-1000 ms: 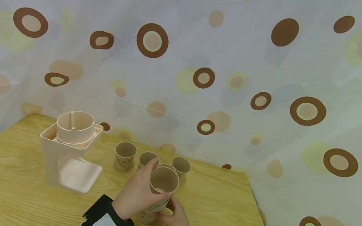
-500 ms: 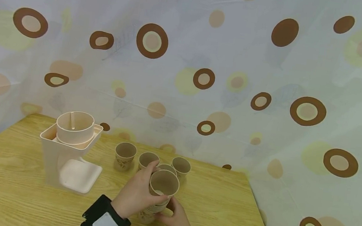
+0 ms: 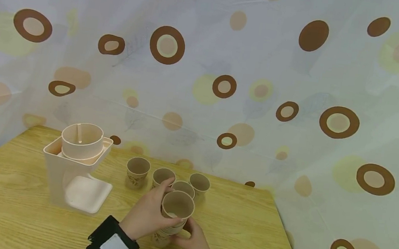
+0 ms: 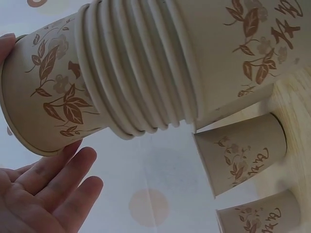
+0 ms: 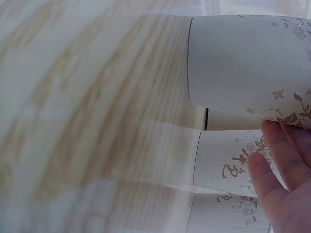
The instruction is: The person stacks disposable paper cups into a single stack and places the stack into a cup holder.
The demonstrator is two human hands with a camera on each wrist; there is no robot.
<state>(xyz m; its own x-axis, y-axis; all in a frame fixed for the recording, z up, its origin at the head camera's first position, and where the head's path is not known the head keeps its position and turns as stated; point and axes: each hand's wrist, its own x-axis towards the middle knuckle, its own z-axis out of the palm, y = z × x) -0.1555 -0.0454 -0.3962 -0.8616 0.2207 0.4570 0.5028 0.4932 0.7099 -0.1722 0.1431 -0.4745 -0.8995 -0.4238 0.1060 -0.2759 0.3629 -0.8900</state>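
Note:
My left hand (image 3: 149, 214) grips the topmost paper cup (image 3: 177, 205) near its rim, thumb on the near side and fingers round the far left. That cup, printed with brown leaves, stands partly out of a stack of nested paper cups (image 4: 141, 63), whose rims show as ridges in the left wrist view. Lower down, my right hand (image 3: 195, 242) holds the stack from the right. In the right wrist view its fingertips (image 5: 274, 131) touch the wall of the stack's bottom cup (image 5: 243, 63). The far side of the stack is hidden.
Behind the stack stand several single paper cups, among them one at the left (image 3: 137, 171) and one at the right (image 3: 200, 182). A cream-coloured dispenser-like stand (image 3: 62, 174) with a round top occupies the wooden table's (image 3: 6, 208) left. A patterned sheet (image 3: 207, 59) hangs behind.
My left hand and the top cup have shifted slightly toward me and left, so more of the cup behind shows. The right hand stays in place.

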